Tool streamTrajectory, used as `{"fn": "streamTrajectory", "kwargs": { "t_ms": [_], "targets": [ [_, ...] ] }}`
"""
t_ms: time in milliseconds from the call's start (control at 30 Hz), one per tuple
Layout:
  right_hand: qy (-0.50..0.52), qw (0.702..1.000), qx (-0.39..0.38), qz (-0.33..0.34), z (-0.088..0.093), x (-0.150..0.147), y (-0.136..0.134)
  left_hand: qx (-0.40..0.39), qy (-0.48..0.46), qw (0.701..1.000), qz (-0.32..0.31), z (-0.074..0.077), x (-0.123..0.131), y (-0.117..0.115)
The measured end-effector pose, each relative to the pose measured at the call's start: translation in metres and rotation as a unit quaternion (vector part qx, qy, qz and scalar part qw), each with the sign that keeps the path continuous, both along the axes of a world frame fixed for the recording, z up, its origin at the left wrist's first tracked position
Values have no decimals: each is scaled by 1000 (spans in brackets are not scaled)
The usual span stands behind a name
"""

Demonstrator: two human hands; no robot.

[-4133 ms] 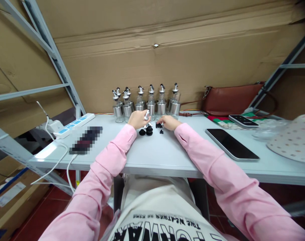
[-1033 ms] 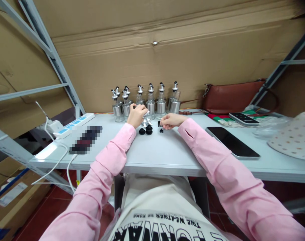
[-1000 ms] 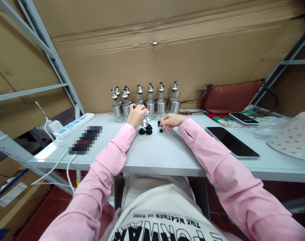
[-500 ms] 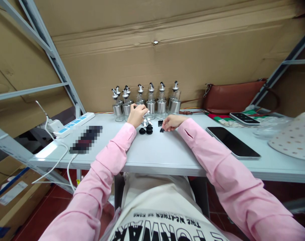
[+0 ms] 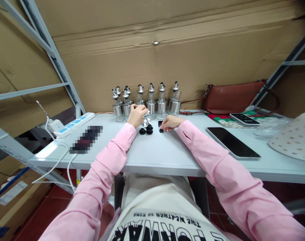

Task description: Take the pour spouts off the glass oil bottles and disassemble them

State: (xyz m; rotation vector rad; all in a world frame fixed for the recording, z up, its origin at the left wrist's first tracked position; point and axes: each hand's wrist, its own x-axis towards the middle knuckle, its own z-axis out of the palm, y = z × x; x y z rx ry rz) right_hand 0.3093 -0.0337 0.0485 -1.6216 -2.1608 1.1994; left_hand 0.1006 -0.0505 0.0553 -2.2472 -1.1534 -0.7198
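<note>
My left hand [image 5: 137,115] is over the back of the small work pile, fingers bent and closed on what looks like a silver pour spout at the fingertips, partly hidden. Loose silver spout pieces [image 5: 147,122] lie just below it. In front of these sit several round black stoppers [image 5: 149,130], some stacked. To their right, my right hand [image 5: 169,123] pinches down among small black parts [image 5: 161,131]; the piece at its fingertips is too small to make out fully. Behind both hands stand several glass bottles [image 5: 161,106] with steel sleeves, topped with silver-and-black pourers.
A white power strip [image 5: 76,124] and a blurred-out dark item [image 5: 86,139] lie left on the grey table [image 5: 157,157]. To the right are a dark-screened phone [image 5: 232,142], another device [image 5: 244,119], a brown bag [image 5: 232,97] and a dotted hat [image 5: 294,137]. Cardboard [image 5: 167,63] closes off the back.
My right hand has shifted slightly left over the small black parts. My left hand and the bottles look unchanged.
</note>
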Motion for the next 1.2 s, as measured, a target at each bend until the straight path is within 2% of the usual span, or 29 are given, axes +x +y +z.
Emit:
{"fn": "streamTrajectory", "kwargs": {
  "t_ms": [367,800,1067,1200],
  "targets": [
    [39,998,-42,15,-5,3,6,-1,-1,1000,3,1,0,-1],
    [50,998,-46,9,-5,3,4,-4,-3,1000,2,0,0,0],
    [30,999,4,31,-7,2,4,3,-3,1000,-1,0,1,0],
    [41,998,1,45,-8,2,6,-6,-2,1000,0,0,1,-1]
  ]
}}
